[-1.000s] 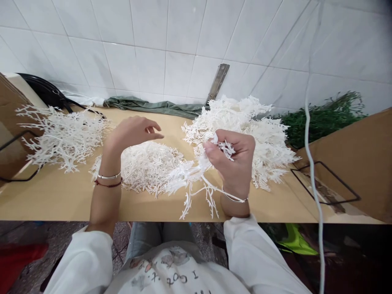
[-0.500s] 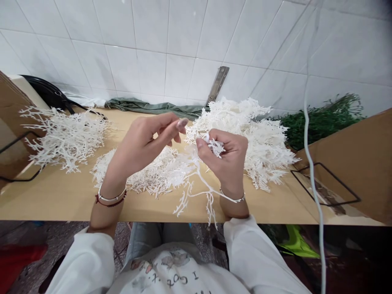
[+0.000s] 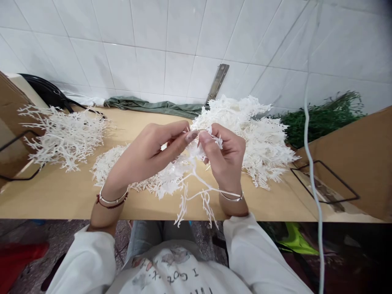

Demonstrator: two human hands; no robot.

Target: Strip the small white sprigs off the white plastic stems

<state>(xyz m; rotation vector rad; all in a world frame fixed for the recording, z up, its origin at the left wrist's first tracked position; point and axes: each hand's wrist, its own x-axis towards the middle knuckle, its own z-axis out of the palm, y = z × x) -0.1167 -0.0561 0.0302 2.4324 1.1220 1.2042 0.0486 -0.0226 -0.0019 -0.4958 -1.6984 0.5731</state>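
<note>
A white artificial branch (image 3: 209, 188) with thin forked twigs hangs over the table's front edge. Its upper end is held by my right hand (image 3: 226, 157), whose thumb and fingers are closed round it together with small white sprigs (image 3: 218, 141). Close beside that hold, my left hand (image 3: 153, 149) pinches thumb and forefinger together; whatever lies between the tips is too small to make out. Under and behind my left hand lies a pile of small white sprigs (image 3: 162, 179). Behind my right hand is a bigger heap of white leafy sprigs (image 3: 263, 139).
On the left lies a bundle of bare white branches (image 3: 65, 136). Green artificial foliage (image 3: 324, 118) is at the right, by a cardboard panel (image 3: 364, 163). A white cable (image 3: 310, 163) hangs down in front. A metal ruler (image 3: 218, 81) leans on the tiled wall.
My left hand has moved right, and its fingertips have closed beside my right hand. My right thumb has shifted on its hold, and the hanging branch has swung slightly.
</note>
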